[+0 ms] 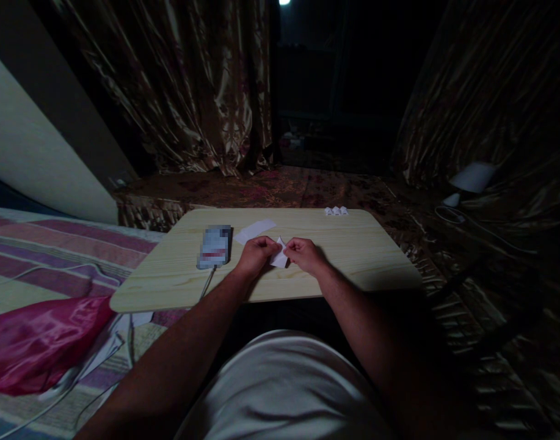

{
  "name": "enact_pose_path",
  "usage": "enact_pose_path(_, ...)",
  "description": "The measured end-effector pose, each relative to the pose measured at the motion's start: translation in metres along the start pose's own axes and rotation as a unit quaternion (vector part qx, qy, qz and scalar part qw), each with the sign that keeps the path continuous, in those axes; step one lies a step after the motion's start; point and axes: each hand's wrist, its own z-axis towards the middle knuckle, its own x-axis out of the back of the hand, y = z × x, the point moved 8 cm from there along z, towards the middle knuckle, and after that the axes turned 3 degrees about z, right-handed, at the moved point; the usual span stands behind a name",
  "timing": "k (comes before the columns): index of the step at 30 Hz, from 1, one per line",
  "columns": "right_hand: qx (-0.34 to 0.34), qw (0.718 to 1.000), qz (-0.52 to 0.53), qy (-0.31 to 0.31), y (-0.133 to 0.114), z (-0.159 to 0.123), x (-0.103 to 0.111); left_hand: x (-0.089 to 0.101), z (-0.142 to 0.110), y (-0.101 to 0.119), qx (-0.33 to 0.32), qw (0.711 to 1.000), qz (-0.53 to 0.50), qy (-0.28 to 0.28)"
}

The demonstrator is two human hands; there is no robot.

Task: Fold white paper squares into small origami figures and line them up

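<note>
A small white piece of folded paper (278, 259) is held between my two hands, just above the front half of the wooden table (353, 256). My left hand (256, 253) pinches its left side with thumb and forefinger. On its right side, my right hand (305, 253) pinches it near the upper edge. A thin pointed tip of the paper sticks up between the fingers. Behind my left hand lie flat white paper strips (256, 230). Several small folded white paper pieces (336, 211) stand in a row at the table's far right edge.
A blurred-out phone-like device (214, 246) with a cable (207, 284) lies on the table's left. Left of the table, a pink bag (41, 342) and cables rest on a striped bedspread (78, 244). A white lamp (472, 176) stands at the right; curtains (206, 79) hang behind.
</note>
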Motion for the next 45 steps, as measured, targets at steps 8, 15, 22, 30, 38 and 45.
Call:
enact_pose_path(8,0.001,0.999,-0.025,-0.026,0.001,-0.001,-0.005,-0.001,-0.001,0.003,0.003,0.999,-0.034,0.002)
enact_pose_path(15,0.008,0.998,-0.025,-0.052,0.003,-0.001,-0.01,0.001,-0.001,0.002,0.005,0.998,-0.058,0.005)
enact_pose_path(22,-0.002,0.998,-0.007,-0.055,0.0,-0.003,-0.012,0.009,-0.001,0.01,-0.01,0.994,-0.087,0.062)
enact_pose_path(30,-0.031,0.997,0.06,0.03,0.004,0.002,0.005,-0.006,-0.006,0.016,-0.014,1.0,-0.02,0.001)
enact_pose_path(38,-0.042,0.995,0.072,0.062,0.003,0.0,0.01,-0.008,-0.008,0.015,-0.014,0.998,0.05,-0.02)
enact_pose_path(45,-0.027,0.998,0.05,0.036,0.007,0.003,0.007,-0.019,-0.012,0.015,-0.021,0.992,0.101,-0.069)
